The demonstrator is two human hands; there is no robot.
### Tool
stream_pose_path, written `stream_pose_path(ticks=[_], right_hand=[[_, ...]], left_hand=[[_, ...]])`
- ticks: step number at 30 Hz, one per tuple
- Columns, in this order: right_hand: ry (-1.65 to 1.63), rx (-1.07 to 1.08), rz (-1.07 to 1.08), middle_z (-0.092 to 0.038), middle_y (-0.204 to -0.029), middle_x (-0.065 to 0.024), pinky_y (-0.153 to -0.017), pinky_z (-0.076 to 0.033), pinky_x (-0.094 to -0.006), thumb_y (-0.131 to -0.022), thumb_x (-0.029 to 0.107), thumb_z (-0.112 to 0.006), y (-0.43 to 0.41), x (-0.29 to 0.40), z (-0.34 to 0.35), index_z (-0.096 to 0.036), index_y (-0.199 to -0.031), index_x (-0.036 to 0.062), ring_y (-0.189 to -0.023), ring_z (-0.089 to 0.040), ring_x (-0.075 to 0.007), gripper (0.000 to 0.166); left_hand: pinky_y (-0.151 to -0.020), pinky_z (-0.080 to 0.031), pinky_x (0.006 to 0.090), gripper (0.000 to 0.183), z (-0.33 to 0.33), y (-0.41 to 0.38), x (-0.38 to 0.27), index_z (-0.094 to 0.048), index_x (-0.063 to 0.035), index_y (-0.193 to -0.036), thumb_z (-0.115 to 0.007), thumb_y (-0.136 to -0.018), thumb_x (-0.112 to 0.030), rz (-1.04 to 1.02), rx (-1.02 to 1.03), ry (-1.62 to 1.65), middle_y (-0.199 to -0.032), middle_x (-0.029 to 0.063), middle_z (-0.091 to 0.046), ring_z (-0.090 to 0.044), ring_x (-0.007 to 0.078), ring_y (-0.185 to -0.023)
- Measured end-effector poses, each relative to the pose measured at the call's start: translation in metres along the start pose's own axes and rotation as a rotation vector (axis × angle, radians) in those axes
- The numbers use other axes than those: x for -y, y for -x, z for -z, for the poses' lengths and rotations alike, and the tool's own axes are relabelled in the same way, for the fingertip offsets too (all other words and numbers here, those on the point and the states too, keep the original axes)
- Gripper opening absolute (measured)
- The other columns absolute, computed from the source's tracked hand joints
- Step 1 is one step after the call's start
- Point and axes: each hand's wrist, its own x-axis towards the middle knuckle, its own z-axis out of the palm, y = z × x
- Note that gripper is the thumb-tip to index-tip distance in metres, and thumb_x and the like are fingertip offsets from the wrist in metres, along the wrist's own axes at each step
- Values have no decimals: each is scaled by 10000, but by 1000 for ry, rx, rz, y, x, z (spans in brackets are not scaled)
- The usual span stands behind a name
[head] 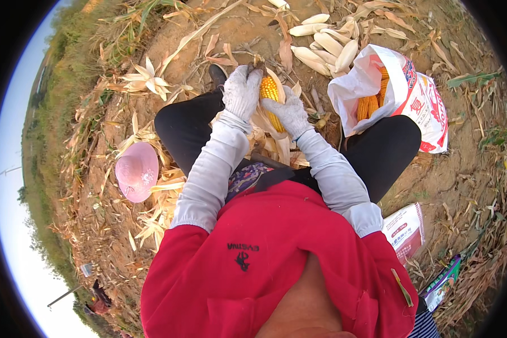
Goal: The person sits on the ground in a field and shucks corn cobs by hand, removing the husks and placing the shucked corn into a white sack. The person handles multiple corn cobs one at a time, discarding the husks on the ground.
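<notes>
Between my bent knees I hold a yellow ear of corn (269, 88), partly out of its pale husk (284, 145). My left hand (241, 93), in a whitish knitted glove, grips its upper end beside the dark stalk stub. Lower down, my right hand (290, 112), gloved too, is closed around the ear and a strip of husk, thumb across the kernels. The husk leaves hang open below the ear. Beside my right knee a white printed sack (410, 105) stands with its mouth open, and bare orange ears (369, 103) show inside.
Several ears in pale husks (331, 46) lie heaped on the soil ahead. To my left are a pink sun hat (137, 172) and loose husks (162, 215). A flat printed bag (404, 232) and a green packet (441, 281) lie at my right side.
</notes>
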Motion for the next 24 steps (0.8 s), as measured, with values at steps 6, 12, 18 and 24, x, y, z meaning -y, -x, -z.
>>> stream_pose_path(ticks=[6, 12, 18, 24], right_hand=[[-211, -47, 54, -704, -1116, -107, -890, -521, -326, -810, 333, -811, 13, 23, 2, -595, -1293, -3, -1000, -664, -204, 626], [-573, -172, 74, -689, -1059, -78, -779, -573, -319, -947, 185, -704, -11, -5, 9, -614, -1231, 38, -909, -681, -172, 332], [-1051, -246, 40, -666, -997, -89, -712, -633, -399, -960, 198, -678, -31, -16, 31, -583, -1194, 62, -817, -703, -234, 287], [-953, -214, 80, -693, -1049, -46, -779, -585, -336, -939, 162, -707, -24, -7, 31, -617, -1242, 48, -873, -686, -170, 336]], left_hand=[[-780, -523, 414, 232, -17, -2, 42, -678, 19, -1010, -602, -932, -186, 309, -70, 695, -887, 193, -691, -675, 328, -832], [-777, -566, 374, 213, -18, 11, 100, -694, -25, -1073, -567, -946, -140, 653, -140, 897, -951, 146, -706, -691, 281, -847], [-923, -551, 440, 367, -6, 26, 137, -742, -39, -1120, -501, -986, -281, 365, 679, -768, -1075, 228, -726, -704, 345, -1052], [-1070, -474, 450, 428, -21, 24, 152, -651, -43, -1324, -551, -960, -243, 592, 797, -930, -1383, 207, -609, -597, 343, -1282]])
